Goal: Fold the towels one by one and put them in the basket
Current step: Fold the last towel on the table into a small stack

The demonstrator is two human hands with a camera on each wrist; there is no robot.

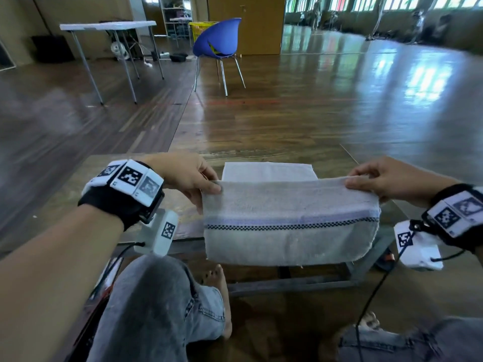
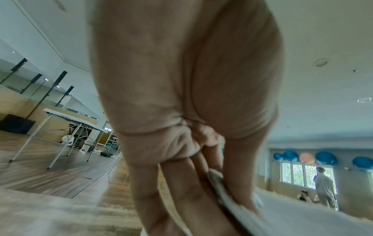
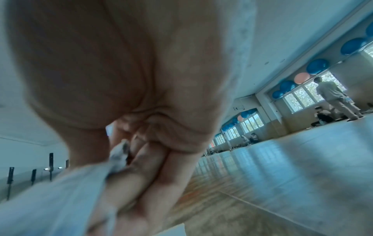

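Observation:
A pale grey towel point(image 1: 287, 220) with a lilac band and a black checked stripe hangs doubled over, held up above the low wooden table point(image 1: 86, 202). My left hand point(image 1: 206, 185) pinches its upper left corner between thumb and fingers. My right hand point(image 1: 358, 182) pinches the upper right corner. In the left wrist view the towel edge point(image 2: 222, 188) runs between thumb and fingers point(image 2: 177, 183). In the right wrist view the cloth point(image 3: 84, 183) bunches at the fingers point(image 3: 141, 178). A second white towel point(image 1: 269, 171) lies flat on the table behind. No basket near the hands.
My knees in grey jeans point(image 1: 156, 304) are below the table's front edge. A blue chair point(image 1: 218, 40) stands on the wooden floor ahead, with a yellow basket point(image 1: 200, 28) behind it. A white folding table point(image 1: 107, 26) is at the far left. People stand by distant windows point(image 3: 331, 94).

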